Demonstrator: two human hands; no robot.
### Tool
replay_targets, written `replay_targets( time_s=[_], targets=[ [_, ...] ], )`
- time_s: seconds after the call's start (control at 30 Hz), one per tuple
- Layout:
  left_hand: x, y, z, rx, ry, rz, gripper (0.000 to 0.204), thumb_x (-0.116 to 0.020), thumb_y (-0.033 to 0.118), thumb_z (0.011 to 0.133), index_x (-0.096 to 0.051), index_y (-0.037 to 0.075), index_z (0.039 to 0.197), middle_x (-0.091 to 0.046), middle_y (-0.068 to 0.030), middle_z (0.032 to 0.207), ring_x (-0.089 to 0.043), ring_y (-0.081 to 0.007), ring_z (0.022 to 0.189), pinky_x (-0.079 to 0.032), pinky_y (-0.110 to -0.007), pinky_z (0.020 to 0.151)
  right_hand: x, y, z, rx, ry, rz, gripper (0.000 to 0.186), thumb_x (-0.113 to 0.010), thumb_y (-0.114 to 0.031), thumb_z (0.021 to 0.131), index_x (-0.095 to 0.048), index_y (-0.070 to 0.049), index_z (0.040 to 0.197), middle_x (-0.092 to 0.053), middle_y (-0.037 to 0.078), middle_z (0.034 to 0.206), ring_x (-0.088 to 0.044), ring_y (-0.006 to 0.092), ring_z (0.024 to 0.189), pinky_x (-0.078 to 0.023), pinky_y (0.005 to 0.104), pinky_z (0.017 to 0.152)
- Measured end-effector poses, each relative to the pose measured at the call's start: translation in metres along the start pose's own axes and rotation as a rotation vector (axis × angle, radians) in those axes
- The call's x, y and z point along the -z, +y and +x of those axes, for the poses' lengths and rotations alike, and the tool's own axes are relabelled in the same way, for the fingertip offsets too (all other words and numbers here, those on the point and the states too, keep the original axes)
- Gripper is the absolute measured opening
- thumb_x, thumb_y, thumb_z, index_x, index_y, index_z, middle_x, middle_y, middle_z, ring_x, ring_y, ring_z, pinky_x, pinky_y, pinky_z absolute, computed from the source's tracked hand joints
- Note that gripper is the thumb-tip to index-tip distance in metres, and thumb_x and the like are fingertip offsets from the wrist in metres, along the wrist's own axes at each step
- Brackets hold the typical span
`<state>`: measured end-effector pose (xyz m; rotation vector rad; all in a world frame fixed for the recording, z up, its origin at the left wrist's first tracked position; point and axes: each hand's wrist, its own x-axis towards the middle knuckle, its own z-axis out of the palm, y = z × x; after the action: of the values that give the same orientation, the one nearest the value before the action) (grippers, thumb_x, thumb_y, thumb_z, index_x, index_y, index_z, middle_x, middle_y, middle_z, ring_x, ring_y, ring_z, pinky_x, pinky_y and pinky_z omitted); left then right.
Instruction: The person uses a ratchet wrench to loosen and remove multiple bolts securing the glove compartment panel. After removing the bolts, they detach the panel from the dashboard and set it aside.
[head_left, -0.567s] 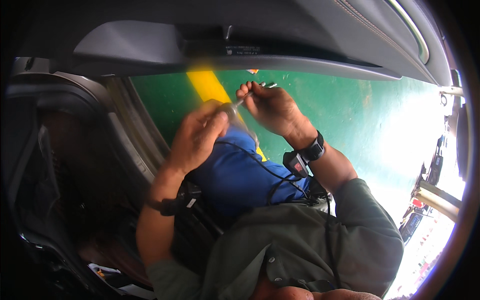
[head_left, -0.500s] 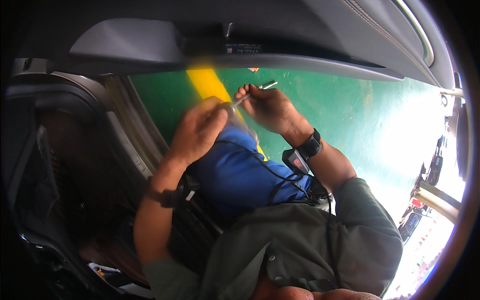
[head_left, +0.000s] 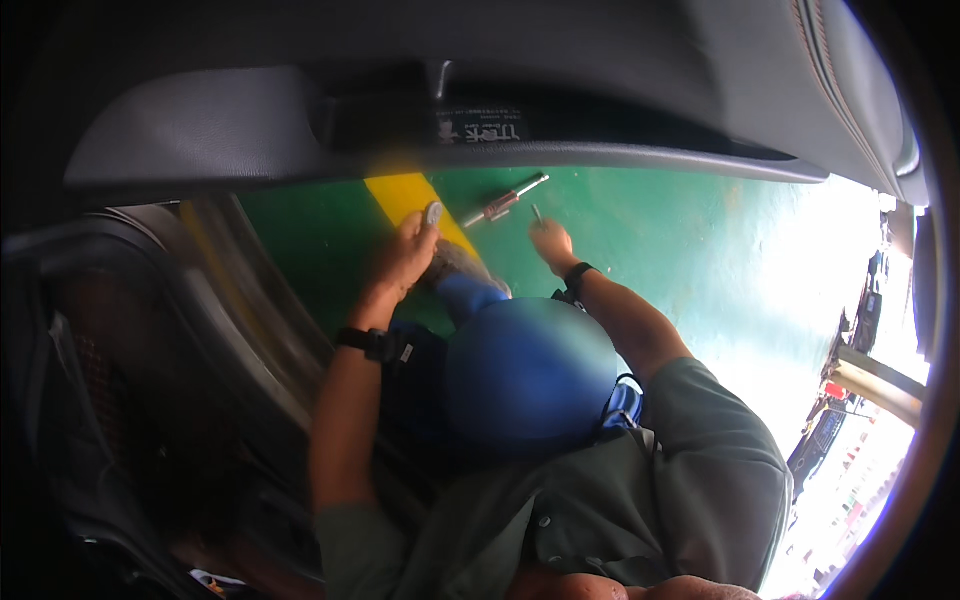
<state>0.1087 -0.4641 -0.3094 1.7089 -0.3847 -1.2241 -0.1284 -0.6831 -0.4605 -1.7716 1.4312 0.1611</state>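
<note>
My left hand (head_left: 408, 252) is closed around a small grey metal piece with a rounded end (head_left: 433, 213), which sticks up past the thumb; the rest is hidden in the fist. To the right and apart from it, my right hand (head_left: 553, 247) is lowered toward the green floor, fingers closed on a thin metal rod (head_left: 537, 213) whose tip points up and away. Between the hands, a little farther off, lies a slim tool (head_left: 502, 207) with a silver shaft and a brownish middle. My shoe (head_left: 455, 262) rests beside the yellow stripe.
A dark vehicle door panel (head_left: 620, 155) with a pocket spans the top of the view. At left runs the door sill (head_left: 262, 310) of the vehicle. A yellow line (head_left: 402, 192) crosses the green floor (head_left: 680, 245). My blue-clad knee (head_left: 530, 370) rises between my arms.
My hands were together at the metal piece and rod; they have parted, the right moving down to the right. My knee has come up, and the tool on the floor now shows fully.
</note>
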Motion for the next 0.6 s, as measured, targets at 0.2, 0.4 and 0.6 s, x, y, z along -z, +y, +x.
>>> replay_targets(
  time_s=[0.2,0.4,0.6],
  targets=[
    [-0.018,-0.077,0.066,-0.011,0.02,-0.102,0.051,-0.062,0.008,0.089,-0.055,-0.004,0.138,-0.067,-0.0123,0.123,-0.065,-0.0183,0.104,-0.052,-0.026,0.085,-0.006,-0.054,0.031,0.558,0.128,-0.344,0.036,-0.061,-0.008,0.084,-0.07,-0.014,0.119,-0.068,0.023,0.111,-0.066,0.0428,0.107,-0.054,0.0505,0.094],
    [-0.013,-0.067,0.048,0.189,0.116,-0.213,0.049,-0.068,0.012,0.087,-0.058,-0.004,0.133,-0.066,-0.0107,0.126,-0.064,-0.0184,0.107,-0.052,-0.027,0.086,-0.022,-0.046,0.079,0.444,0.033,-0.657,0.032,-0.067,-0.013,0.089,-0.065,-0.011,0.121,-0.065,0.023,0.118,-0.067,0.0412,0.108,-0.056,0.0495,0.09],
    [0.001,-0.067,0.024,-0.153,0.285,0.045,0.054,-0.071,0.02,0.087,-0.057,-0.002,0.134,-0.066,-0.0195,0.128,-0.066,-0.0313,0.115,-0.051,-0.039,0.099,0.023,-0.058,0.048,0.59,-0.039,-0.791,0.028,-0.071,-0.026,0.093,-0.058,-0.005,0.105,-0.071,0.018,0.1,-0.07,0.0373,0.099,-0.055,0.048,0.083]
  ],
)
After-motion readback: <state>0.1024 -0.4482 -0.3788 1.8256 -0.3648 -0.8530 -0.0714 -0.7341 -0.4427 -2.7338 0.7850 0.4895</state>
